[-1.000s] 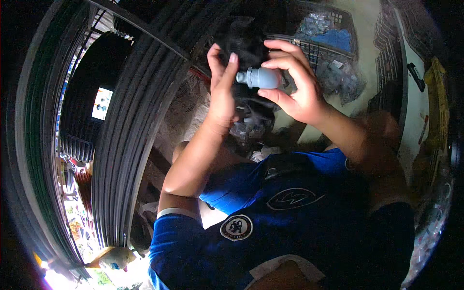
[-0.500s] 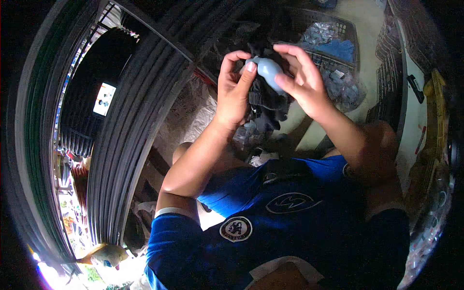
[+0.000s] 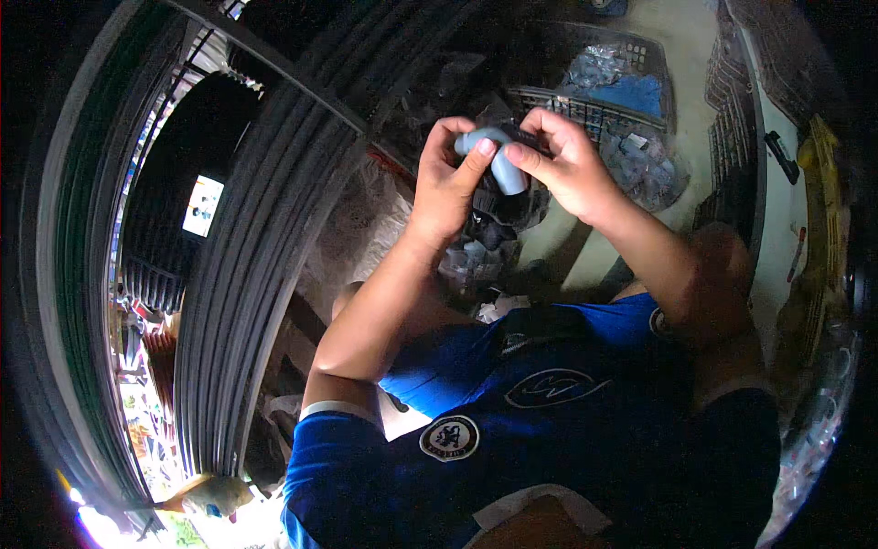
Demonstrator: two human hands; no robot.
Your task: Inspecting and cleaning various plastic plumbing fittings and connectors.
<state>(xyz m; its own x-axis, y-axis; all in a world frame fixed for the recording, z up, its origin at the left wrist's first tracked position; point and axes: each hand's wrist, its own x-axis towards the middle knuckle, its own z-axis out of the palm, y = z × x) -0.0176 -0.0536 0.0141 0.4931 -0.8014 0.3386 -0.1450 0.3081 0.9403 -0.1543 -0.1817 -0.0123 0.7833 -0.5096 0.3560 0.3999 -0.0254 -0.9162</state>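
Both hands meet over the floor in front of me, on a smooth grey bent piece [image 3: 509,174] shaped like an elbow pipe fitting. My left hand [image 3: 446,183] has its thumb pressed on the bend, fingers curled behind the left end. From the other side my right hand [image 3: 569,169] pinches it, thumb near the top of the downward arm. A dark part [image 3: 523,137] shows between the right fingers, behind the grey piece; whether the two are joined I cannot tell. Below the hands lie black parts [image 3: 494,229], whose kind is too dark to make out.
A dark plastic basket [image 3: 670,87] holds clear bags and something blue. More clear plastic bags [image 3: 640,169] lie beside it, others [image 3: 471,265] near my legs. Large coils of dark hose [image 3: 265,247] fill the left. At right are a black tool [image 3: 782,157] and a yellow slatted object [image 3: 828,192].
The grey piece has turned, one arm now pointing down. My right fingers, spread before, have closed in beside the left hand. Both hands sit slightly lower.
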